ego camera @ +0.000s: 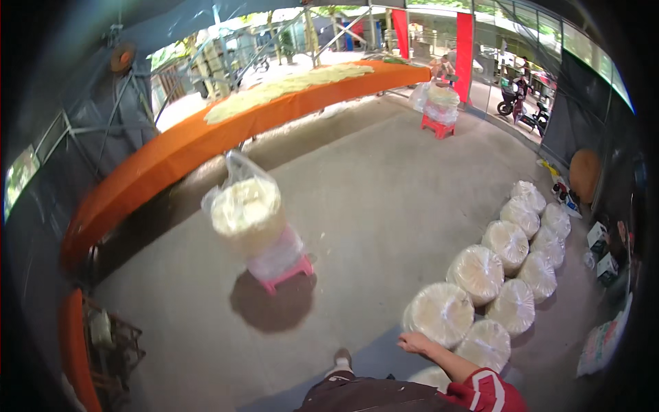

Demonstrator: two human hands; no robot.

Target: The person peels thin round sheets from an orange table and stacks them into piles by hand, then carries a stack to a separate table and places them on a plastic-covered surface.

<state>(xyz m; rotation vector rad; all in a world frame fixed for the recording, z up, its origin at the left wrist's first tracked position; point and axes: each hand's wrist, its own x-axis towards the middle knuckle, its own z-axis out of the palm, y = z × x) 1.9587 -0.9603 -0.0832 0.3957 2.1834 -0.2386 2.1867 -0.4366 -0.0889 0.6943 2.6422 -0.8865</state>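
My right hand (413,341) hangs at the lower right, its fingers loosely curled beside a round plastic-wrapped bundle (443,311). Whether it touches the bundle is unclear, and nothing shows in its grip. My left hand is out of view. Two rows of similar pale, wrapped bundles (474,273) stretch away along the right side of the floor. Ahead and to the left, a tall stack of pale round sheets (248,208) stands in an open clear plastic bag on a pink plastic stool (288,275).
A long orange-covered table (288,110) carries pale flat sheets (288,92) along the far left. Beyond, a red stool (438,126) bears another bagged stack (441,100), with a person (443,67) behind it. Boxes (606,265) and a printed sack (602,342) lie near the right wall.
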